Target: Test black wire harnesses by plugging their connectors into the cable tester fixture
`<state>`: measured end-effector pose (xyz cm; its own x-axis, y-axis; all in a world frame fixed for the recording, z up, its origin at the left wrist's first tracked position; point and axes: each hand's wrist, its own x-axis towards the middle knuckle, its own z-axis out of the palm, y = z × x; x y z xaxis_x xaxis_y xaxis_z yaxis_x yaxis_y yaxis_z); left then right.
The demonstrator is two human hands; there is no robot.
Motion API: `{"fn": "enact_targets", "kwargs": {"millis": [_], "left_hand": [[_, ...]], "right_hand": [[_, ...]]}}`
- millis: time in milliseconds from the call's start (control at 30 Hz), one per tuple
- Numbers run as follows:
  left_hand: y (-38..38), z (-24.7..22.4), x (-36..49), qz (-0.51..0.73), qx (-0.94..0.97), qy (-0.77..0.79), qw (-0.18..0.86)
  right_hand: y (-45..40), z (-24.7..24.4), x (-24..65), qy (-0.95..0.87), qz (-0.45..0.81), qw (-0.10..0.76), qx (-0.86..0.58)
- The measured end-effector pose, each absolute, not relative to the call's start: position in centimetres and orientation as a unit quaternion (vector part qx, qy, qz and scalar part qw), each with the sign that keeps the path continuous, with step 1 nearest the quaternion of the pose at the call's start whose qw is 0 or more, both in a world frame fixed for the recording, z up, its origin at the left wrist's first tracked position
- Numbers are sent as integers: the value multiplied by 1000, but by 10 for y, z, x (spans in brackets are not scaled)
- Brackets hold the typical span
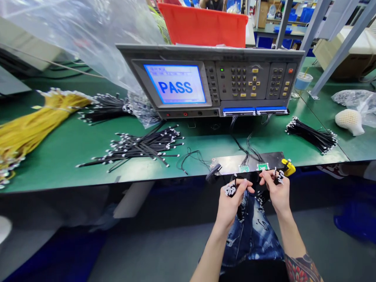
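My left hand [235, 194] is closed around several black cables with white connectors [230, 190], just below the bench edge. Beside it, my right hand [276, 188] also grips black cables, their white connector ends [280, 177] sticking out above the fingers. Both hands are close to two small green circuit boards [263, 167], which are fixed on a metal strip [227, 163]. Black leads run from these boards up to a cable tester [211, 82] whose screen [175, 84] reads PASS. More dark cable ends hang between the hands, over the lap.
Loose black cables [141, 147] lie left of the boards, and a tied black bundle [311, 135] lies right. Yellow cables [44, 121] fill the far left. Clamps, one with a yellow end [289, 167], flank the strip. A red bin [205, 25] is behind the tester.
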<state>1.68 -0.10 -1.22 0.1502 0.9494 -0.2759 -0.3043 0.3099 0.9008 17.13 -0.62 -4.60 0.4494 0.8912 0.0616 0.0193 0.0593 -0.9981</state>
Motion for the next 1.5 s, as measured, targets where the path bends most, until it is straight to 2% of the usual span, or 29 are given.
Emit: {"fn": "enact_targets", "kwargs": {"millis": [467,900,1200,1433,1500], "left_hand": [[13,-21,28,507,360,506,598],[15,-17,36,529,322,523,586],[18,-18,34,515,339,521,591],[7,-14,19,469,414,487,609],[3,-11,13,447,426,484,620]], "right_hand": [[-3,-55,166,-394,329,634,-578],[-4,-58,170,-398,341,620,-584],[-6,-59,176,-340,436,634,-540],[-5,-44,178,-369,542,574,-490],[-9,-35,181,-377,555,580,-462]]}}
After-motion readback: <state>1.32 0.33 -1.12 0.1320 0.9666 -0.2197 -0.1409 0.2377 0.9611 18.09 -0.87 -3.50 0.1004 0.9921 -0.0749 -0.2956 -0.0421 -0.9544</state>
